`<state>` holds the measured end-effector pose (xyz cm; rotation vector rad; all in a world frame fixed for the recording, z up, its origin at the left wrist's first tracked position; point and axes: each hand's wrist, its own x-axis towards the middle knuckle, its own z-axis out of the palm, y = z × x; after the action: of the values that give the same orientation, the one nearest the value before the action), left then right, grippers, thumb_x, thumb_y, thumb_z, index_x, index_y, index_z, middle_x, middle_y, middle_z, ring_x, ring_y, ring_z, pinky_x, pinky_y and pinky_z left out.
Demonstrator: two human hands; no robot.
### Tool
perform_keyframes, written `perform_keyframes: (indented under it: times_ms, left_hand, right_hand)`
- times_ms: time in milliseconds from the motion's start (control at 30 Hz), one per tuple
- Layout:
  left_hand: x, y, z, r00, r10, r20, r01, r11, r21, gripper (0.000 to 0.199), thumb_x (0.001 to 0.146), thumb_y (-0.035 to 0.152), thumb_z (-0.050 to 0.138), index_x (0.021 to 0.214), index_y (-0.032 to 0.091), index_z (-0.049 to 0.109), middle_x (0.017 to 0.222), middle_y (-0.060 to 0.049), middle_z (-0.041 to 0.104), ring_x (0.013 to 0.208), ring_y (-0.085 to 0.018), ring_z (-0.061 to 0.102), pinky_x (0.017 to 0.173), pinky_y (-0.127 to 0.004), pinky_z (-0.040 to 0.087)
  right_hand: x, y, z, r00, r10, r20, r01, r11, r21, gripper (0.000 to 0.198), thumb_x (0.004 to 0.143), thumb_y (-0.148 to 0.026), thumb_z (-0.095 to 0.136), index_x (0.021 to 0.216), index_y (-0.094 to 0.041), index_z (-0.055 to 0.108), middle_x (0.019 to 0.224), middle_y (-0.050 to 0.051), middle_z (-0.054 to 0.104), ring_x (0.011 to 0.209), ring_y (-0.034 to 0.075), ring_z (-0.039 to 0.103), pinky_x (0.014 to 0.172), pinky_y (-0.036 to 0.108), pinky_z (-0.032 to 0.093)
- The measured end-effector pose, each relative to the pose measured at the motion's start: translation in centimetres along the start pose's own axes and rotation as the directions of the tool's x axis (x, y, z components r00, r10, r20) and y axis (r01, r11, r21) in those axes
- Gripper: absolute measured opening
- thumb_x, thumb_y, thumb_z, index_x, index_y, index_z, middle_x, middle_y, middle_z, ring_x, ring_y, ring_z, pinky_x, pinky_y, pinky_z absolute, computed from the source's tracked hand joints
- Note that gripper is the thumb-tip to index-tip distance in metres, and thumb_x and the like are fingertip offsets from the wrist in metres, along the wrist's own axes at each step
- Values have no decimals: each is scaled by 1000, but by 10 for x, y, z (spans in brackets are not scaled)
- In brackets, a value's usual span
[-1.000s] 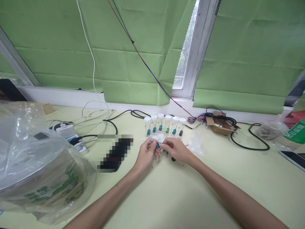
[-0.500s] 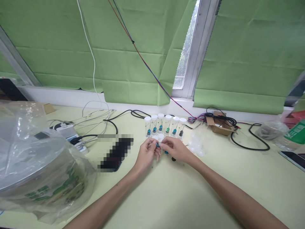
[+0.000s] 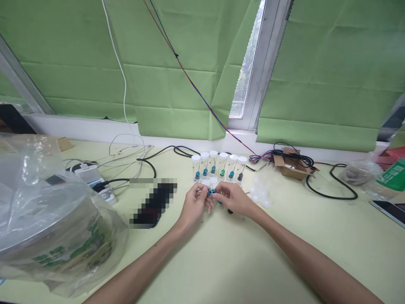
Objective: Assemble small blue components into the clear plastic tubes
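My left hand (image 3: 194, 202) and my right hand (image 3: 233, 197) meet at the middle of the table. A small shiny blue piece (image 3: 211, 192) is pinched between the thumb and fingers of both; its exact kind is too small to tell. Just beyond my hands stands a row of clear vials with white caps (image 3: 213, 153), most holding a blue, green or dark piece with a thin stem. More white caps (image 3: 214, 180) show right behind my fingers. A small black piece (image 3: 230, 211) lies under my right hand, and another blue piece is partly hidden beside it.
Clear plastic items (image 3: 262, 193) lie right of my right hand. A cardboard box (image 3: 292, 171) with black cables sits behind them. On the left are a dark phone-like object (image 3: 155, 207), a power strip (image 3: 103, 185) and a large bag-wrapped container (image 3: 63, 236). Another phone (image 3: 389, 213) lies far right.
More of the blue piece shows between my fingertips now. My right fingers have shifted slightly around it; both arms stay almost in place.
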<state>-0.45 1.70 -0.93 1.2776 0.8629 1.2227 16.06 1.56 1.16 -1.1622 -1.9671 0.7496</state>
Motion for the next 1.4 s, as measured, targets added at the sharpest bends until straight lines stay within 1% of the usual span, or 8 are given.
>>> perform_keyframes:
  times_ms: [267, 400, 500, 600, 700, 1000, 1167, 1400]
  left_hand:
    - [-2, 4, 4, 1000, -1, 1, 1, 1000, -31, 30, 82, 47, 63, 77, 19, 52, 58, 2, 58, 48, -12, 54, 44, -23, 44]
    - [-2, 5, 4, 1000, -8, 6, 8, 1000, -28, 30, 83, 47, 63, 77, 19, 52, 59, 1, 59, 49, -12, 54, 44, -23, 44]
    - [-2, 5, 3, 1000, -7, 2, 7, 999, -31, 31, 82, 47, 64, 77, 19, 53, 59, 1, 60, 49, -12, 54, 45, -23, 44]
    - [-2, 5, 3, 1000, -7, -5, 6, 999, -33, 30, 82, 47, 64, 77, 19, 54, 54, 2, 58, 45, -11, 53, 45, -22, 43]
    - [-1, 5, 2, 1000, -9, -19, 8, 999, -33, 29, 82, 46, 64, 76, 19, 54, 53, 2, 58, 45, -11, 54, 45, -22, 43]
    - [-2, 4, 2, 1000, 2, 3, -2, 1000, -14, 27, 86, 43, 60, 78, 19, 52, 55, 2, 57, 47, -11, 53, 45, -22, 44]
    - [-3, 6, 4, 1000, -2, 9, 2, 1000, -23, 26, 86, 42, 60, 78, 19, 51, 57, 2, 58, 48, -11, 52, 45, -23, 44]
    - [-2, 5, 3, 999, -4, 33, 5, 1000, -24, 28, 85, 44, 61, 78, 19, 51, 60, 1, 60, 48, -11, 53, 45, -23, 43]
  right_hand:
    - [0, 1, 0, 999, -37, 39, 38, 998, -46, 44, 97, -45, 44, 62, -19, 54, 57, -2, 53, 52, 11, 45, 53, 24, 35]
    - [0, 1, 0, 998, -13, 55, 15, 999, -45, 50, 98, -48, 39, 61, -18, 54, 56, -1, 55, 51, 11, 47, 54, 25, 36]
    - [0, 1, 1, 999, 11, 40, -11, 1000, -20, 46, 97, -49, 41, 67, -19, 58, 59, -2, 57, 52, 12, 49, 53, 25, 37]
    - [0, 1, 0, 1000, 24, 0, -24, 999, 29, 29, 90, -48, 55, 85, -20, 61, 78, 0, 64, 59, 12, 53, 56, 25, 40]
    - [0, 0, 0, 1000, 21, -23, -20, 999, 44, 26, 82, -43, 67, 91, -21, 58, 87, 0, 64, 62, 12, 55, 58, 25, 42]
    - [0, 1, 0, 1000, 15, -9, -15, 999, 51, 17, 87, -35, 61, 80, -20, 58, 68, -2, 59, 57, 12, 51, 53, 24, 37]
    - [0, 0, 0, 1000, 12, 19, -13, 999, 39, 30, 93, -40, 51, 73, -19, 58, 62, -2, 57, 52, 12, 49, 51, 24, 36]
    - [0, 0, 0, 999, -12, 52, 13, 1000, -17, 49, 99, -46, 39, 61, -18, 55, 59, 0, 61, 51, 12, 51, 55, 25, 39]
